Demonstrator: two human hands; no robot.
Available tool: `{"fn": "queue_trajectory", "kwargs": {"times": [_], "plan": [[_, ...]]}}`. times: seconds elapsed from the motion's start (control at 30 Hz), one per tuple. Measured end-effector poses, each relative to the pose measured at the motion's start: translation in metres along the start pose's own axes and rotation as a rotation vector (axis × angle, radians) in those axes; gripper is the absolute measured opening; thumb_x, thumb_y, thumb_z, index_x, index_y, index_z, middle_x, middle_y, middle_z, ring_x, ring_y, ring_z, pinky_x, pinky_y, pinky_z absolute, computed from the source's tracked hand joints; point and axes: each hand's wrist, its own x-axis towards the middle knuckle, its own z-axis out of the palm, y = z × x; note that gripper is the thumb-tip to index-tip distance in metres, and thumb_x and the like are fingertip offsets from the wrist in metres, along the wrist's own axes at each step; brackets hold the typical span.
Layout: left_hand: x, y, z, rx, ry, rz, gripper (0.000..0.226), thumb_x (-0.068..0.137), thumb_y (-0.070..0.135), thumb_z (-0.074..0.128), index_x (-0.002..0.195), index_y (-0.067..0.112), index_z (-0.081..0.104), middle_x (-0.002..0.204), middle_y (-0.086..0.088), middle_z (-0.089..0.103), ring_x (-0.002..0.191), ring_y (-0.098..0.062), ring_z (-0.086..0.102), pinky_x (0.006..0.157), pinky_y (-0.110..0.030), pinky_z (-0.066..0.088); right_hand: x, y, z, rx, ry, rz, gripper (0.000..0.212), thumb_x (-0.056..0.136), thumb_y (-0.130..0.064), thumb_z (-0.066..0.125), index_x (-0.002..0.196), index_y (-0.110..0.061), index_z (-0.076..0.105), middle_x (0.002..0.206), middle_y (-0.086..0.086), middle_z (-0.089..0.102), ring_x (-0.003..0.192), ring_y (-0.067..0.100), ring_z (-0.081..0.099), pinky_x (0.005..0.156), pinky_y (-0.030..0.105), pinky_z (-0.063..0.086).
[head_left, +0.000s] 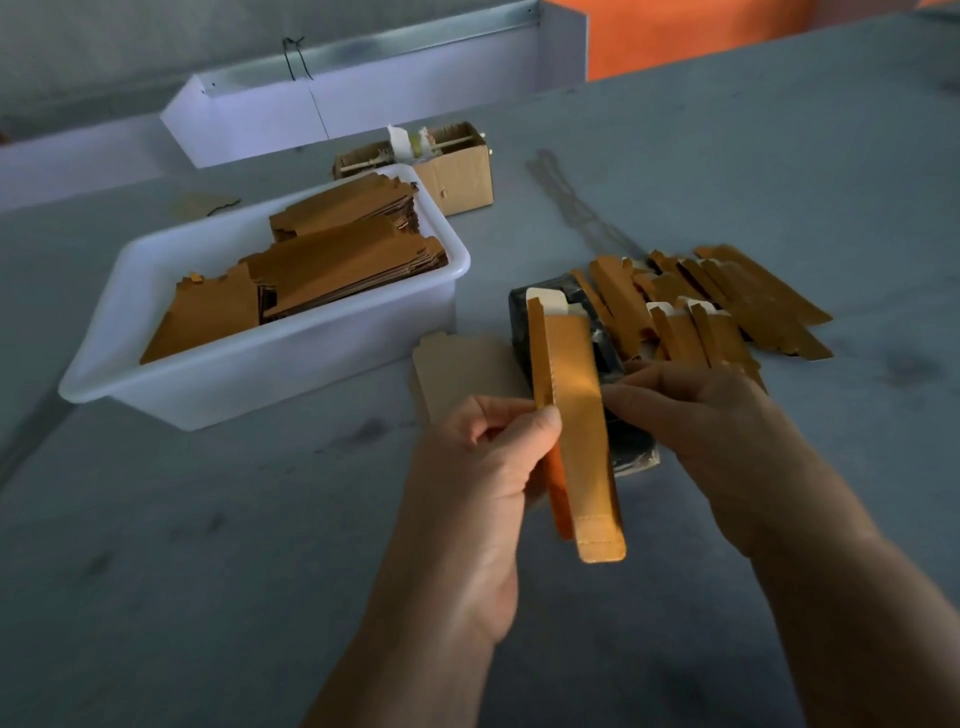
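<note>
Two hands meet just above the table (208, 545), holding a long, narrow orange carton (576, 415) between them. Its long axis runs near to far, with the open flaps at the far end. The left hand (483, 467) pinches the left edge at mid-length between thumb and curled fingers, and the right hand (717, 426) pinches the right edge directly opposite, so both are equally close.

Both bare forearms reached in from the near side; the left hand (483, 467), fingers curled, pinched the left edge of a long, flat orange-brown cardboard carton (576, 415); the right hand (696, 415), knuckles up, pinched its right edge.
</note>
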Motion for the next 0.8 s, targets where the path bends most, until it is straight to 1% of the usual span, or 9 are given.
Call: {"fn": "queue_trajectory", "kwargs": {"times": [0.07, 0.2, 0.33, 0.4, 0.5, 0.57, 0.63, 0.7, 0.8], "plan": [[0.0, -0.001, 0.005, 0.002, 0.002, -0.002, 0.006, 0.085, 0.009, 0.064, 0.08, 0.01, 0.062, 0.08, -0.01, 0.07, 0.075, -0.023, 0.065, 0.072, -0.038, 0.052, -0.002, -0.001, 0.0, 0.024, -0.003, 0.003, 0.029, 0.063, -0.045, 0.06, 0.077, -0.021, 0.071, 0.08, -0.005, 0.07, 0.084, 0.016, 0.067, 0.082, 0.041, 0.054], [-0.001, -0.003, 0.009, 0.037, 0.033, 0.037, 0.009, 0.086, 0.011, 0.065, 0.078, 0.013, 0.063, 0.084, -0.012, 0.072, 0.077, -0.024, 0.067, 0.078, -0.043, 0.054, -0.002, -0.002, 0.001, 0.044, 0.001, 0.003, 0.01, 0.079, -0.029, 0.064, 0.079, -0.021, 0.07, 0.083, -0.006, 0.069, 0.083, 0.014, 0.067, 0.08, 0.037, 0.054], [-0.004, -0.006, 0.011, 0.111, 0.06, 0.1, 0.008, 0.086, 0.015, 0.066, 0.079, 0.014, 0.066, 0.081, -0.01, 0.071, 0.073, -0.022, 0.067, 0.073, -0.035, 0.055, -0.005, 0.002, 0.009, 0.106, 0.074, -0.011, 0.01, 0.085, -0.019, 0.062, 0.077, -0.021, 0.068, 0.091, -0.022, 0.061, 0.086, 0.009, 0.064, 0.07, 0.023, 0.049], [-0.004, -0.006, 0.012, 0.119, 0.066, 0.094, 0.007, 0.086, 0.016, 0.066, 0.079, 0.015, 0.066, 0.081, -0.009, 0.071, 0.076, -0.022, 0.068, 0.075, -0.036, 0.056, -0.008, 0.005, 0.011, 0.289, 0.06, 0.03, 0.008, 0.079, -0.023, 0.064, 0.075, -0.018, 0.07, 0.093, -0.017, 0.065, 0.089, 0.008, 0.063, 0.072, 0.023, 0.047], [-0.004, -0.005, 0.011, 0.126, 0.064, 0.081, 0.007, 0.087, 0.014, 0.066, 0.08, 0.013, 0.065, 0.081, -0.009, 0.07, 0.075, -0.023, 0.065, 0.077, -0.042, 0.054, -0.012, 0.004, 0.006, 0.531, 0.013, 0.088, 0.028, 0.068, -0.034, 0.062, 0.082, -0.012, 0.07, 0.095, 0.0, 0.07, 0.093, 0.017, 0.065, 0.084, 0.035, 0.048], [-0.003, -0.004, 0.01, 0.129, 0.051, 0.074, 0.007, 0.087, 0.014, 0.065, 0.081, 0.012, 0.065, 0.082, -0.013, 0.07, 0.073, -0.024, 0.064, 0.076, -0.045, 0.053, -0.016, 0.005, 0.004, 0.485, 0.045, 0.058, 0.018, 0.072, -0.031, 0.065, 0.077, -0.014, 0.07, 0.103, -0.004, 0.068, 0.09, 0.004, 0.065, 0.083, 0.028, 0.047], [-0.003, -0.002, 0.01, 0.125, 0.036, 0.058, 0.007, 0.088, 0.014, 0.064, 0.082, 0.012, 0.065, 0.084, -0.015, 0.071, 0.075, -0.026, 0.065, 0.078, -0.046, 0.053, -0.02, 0.007, 0.006, 0.292, 0.157, 0.013, 0.01, 0.08, -0.024, 0.066, 0.073, -0.017, 0.069, 0.116, -0.015, 0.06, 0.093, -0.009, 0.057, 0.073, 0.015, 0.039], [-0.002, 0.0, 0.008, 0.117, 0.031, 0.041, 0.006, 0.089, 0.014, 0.063, 0.083, 0.012, 0.064, 0.088, -0.016, 0.071, 0.081, -0.031, 0.067, 0.084, -0.05, 0.054, -0.023, 0.01, 0.009, 0.115, 0.271, -0.056, 0.01, 0.082, -0.023, 0.066, 0.072, -0.021, 0.067, 0.123, -0.017, 0.054, 0.1, -0.007, 0.053, 0.068, 0.011, 0.036], [-0.001, 0.004, 0.005, 0.11, 0.011, 0.031, 0.006, 0.09, 0.016, 0.061, 0.087, 0.012, 0.063, 0.096, -0.019, 0.071, 0.094, -0.037, 0.066, 0.091, -0.057, 0.05, -0.027, 0.011, 0.014, -0.087, 0.349, -0.172, 0.014, 0.081, -0.022, 0.066, 0.068, -0.024, 0.062, 0.126, -0.014, 0.051, 0.1, 0.001, 0.056, 0.069, 0.01, 0.039]]}}
